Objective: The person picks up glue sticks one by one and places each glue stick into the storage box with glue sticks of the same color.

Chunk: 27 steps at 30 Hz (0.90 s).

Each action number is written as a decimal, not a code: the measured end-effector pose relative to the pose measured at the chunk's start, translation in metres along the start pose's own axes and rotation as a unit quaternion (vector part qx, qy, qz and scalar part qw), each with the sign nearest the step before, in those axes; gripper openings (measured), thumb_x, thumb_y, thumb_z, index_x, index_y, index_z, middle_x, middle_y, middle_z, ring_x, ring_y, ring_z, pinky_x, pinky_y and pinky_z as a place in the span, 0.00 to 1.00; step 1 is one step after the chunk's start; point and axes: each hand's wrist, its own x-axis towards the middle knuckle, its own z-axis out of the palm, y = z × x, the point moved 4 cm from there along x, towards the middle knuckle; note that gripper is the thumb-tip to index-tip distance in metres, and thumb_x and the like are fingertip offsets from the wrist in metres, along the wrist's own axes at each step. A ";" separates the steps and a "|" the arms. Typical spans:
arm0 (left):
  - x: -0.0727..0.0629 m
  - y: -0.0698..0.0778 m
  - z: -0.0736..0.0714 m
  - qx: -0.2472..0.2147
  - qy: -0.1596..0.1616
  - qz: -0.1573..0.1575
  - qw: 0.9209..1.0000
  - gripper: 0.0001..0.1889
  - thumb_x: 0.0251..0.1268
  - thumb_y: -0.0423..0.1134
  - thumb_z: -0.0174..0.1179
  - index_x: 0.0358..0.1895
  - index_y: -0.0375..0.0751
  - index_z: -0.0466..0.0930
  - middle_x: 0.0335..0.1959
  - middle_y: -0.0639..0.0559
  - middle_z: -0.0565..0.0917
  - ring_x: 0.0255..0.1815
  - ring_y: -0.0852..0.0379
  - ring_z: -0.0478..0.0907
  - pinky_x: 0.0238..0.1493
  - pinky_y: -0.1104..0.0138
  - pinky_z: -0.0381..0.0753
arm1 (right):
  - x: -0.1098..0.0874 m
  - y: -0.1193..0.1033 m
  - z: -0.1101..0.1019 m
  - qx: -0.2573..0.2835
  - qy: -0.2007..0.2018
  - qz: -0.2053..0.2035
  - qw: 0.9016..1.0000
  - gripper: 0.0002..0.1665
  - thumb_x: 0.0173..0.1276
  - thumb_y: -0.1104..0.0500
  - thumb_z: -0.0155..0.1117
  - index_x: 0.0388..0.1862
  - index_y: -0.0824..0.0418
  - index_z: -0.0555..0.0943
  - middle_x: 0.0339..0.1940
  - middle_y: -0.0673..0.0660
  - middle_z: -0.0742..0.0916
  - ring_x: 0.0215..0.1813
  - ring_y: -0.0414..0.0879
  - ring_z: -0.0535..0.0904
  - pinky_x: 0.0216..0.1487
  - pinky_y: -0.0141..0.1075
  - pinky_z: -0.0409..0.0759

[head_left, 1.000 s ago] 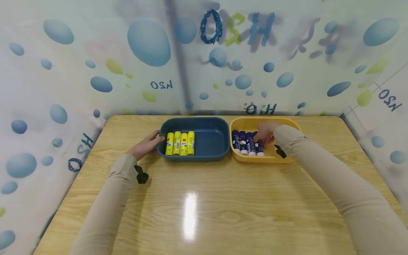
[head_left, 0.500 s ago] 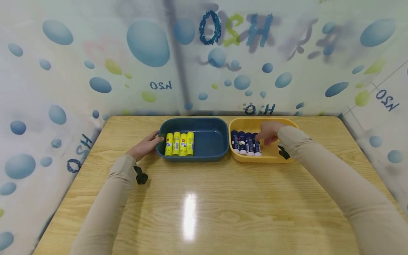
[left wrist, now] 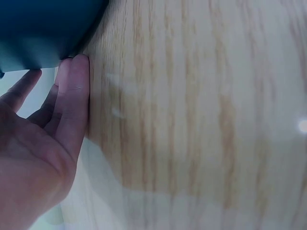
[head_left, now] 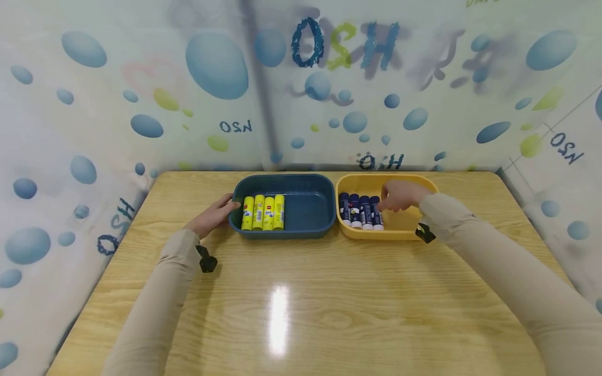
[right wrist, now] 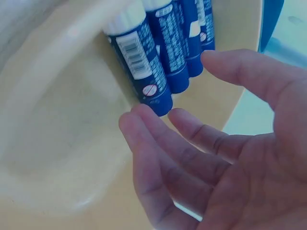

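Several dark blue glue sticks with white ends lie side by side at the left of the yellow tray. Beside the rightmost of them is my right hand, its fingers loosely bent and holding nothing. The right wrist view shows these fingertips close to the end of the nearest glue stick; contact is hard to tell. My left hand rests against the left end of the blue tray, its fingers fairly straight. Several yellow glue sticks lie in a row at that tray's left.
Both trays stand side by side near the back edge of the wooden table. Behind it hangs a white backdrop with blue and green spots. Bare tray floor shows right of the yellow glue sticks.
My right hand has let go of the rightmost dark blue glue stick and drawn slightly right. That stick now lies more in line with the others. My left hand stays on the blue tray.
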 end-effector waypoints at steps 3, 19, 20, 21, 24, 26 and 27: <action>0.001 -0.002 -0.001 -0.007 -0.003 0.001 1.000 0.36 0.76 0.52 0.42 0.78 0.41 0.41 0.72 0.32 0.55 0.67 0.39 0.63 0.64 0.51 0.65 | -0.007 -0.004 0.001 -0.016 0.014 -0.016 1.000 0.19 0.69 0.52 0.61 0.45 0.68 0.74 0.41 0.62 0.82 0.41 0.55 0.77 0.42 0.45 0.76; 0.004 -0.003 -0.005 -0.009 0.007 0.001 1.000 0.39 0.75 0.56 0.40 0.78 0.38 0.37 0.74 0.31 0.52 0.68 0.38 0.62 0.63 0.52 0.66 | -0.026 -0.015 0.017 -0.005 0.049 -0.056 0.997 0.16 0.65 0.52 0.65 0.40 0.62 0.75 0.42 0.59 0.82 0.40 0.52 0.76 0.43 0.44 0.76; 0.004 -0.004 -0.005 -0.008 0.010 -0.002 1.000 0.40 0.75 0.57 0.40 0.78 0.38 0.37 0.75 0.32 0.51 0.68 0.39 0.61 0.63 0.52 0.65 | -0.027 -0.015 0.018 -0.005 0.049 -0.057 0.997 0.15 0.65 0.52 0.65 0.40 0.62 0.75 0.41 0.58 0.82 0.40 0.52 0.76 0.42 0.44 0.76; 0.005 -0.004 -0.005 -0.008 0.014 -0.005 1.000 0.40 0.75 0.58 0.41 0.78 0.38 0.37 0.75 0.32 0.50 0.69 0.39 0.61 0.64 0.52 0.64 | -0.028 -0.016 0.018 -0.004 0.048 -0.061 0.997 0.15 0.65 0.52 0.65 0.40 0.62 0.75 0.40 0.58 0.82 0.39 0.52 0.76 0.42 0.43 0.76; 0.004 -0.004 -0.006 -0.011 0.019 -0.010 1.000 0.41 0.74 0.59 0.41 0.78 0.39 0.37 0.75 0.33 0.48 0.70 0.39 0.59 0.66 0.49 0.61 | -0.030 -0.016 0.021 0.000 0.044 -0.072 0.996 0.15 0.65 0.53 0.65 0.40 0.61 0.74 0.37 0.56 0.82 0.37 0.50 0.75 0.39 0.41 0.75; 0.004 -0.004 -0.007 -0.012 0.022 -0.013 1.000 0.41 0.74 0.59 0.41 0.78 0.40 0.37 0.76 0.34 0.48 0.70 0.39 0.58 0.66 0.49 0.61 | -0.033 -0.017 0.022 0.001 0.045 -0.084 0.995 0.15 0.65 0.53 0.66 0.40 0.62 0.74 0.35 0.55 0.82 0.35 0.49 0.75 0.37 0.40 0.74; 0.005 -0.003 -0.006 -0.010 0.021 -0.011 1.000 0.41 0.74 0.59 0.40 0.78 0.39 0.37 0.76 0.33 0.48 0.70 0.39 0.58 0.66 0.49 0.61 | -0.035 -0.018 0.022 0.000 0.046 -0.088 0.995 0.15 0.65 0.53 0.66 0.40 0.62 0.74 0.35 0.55 0.82 0.35 0.49 0.75 0.37 0.40 0.74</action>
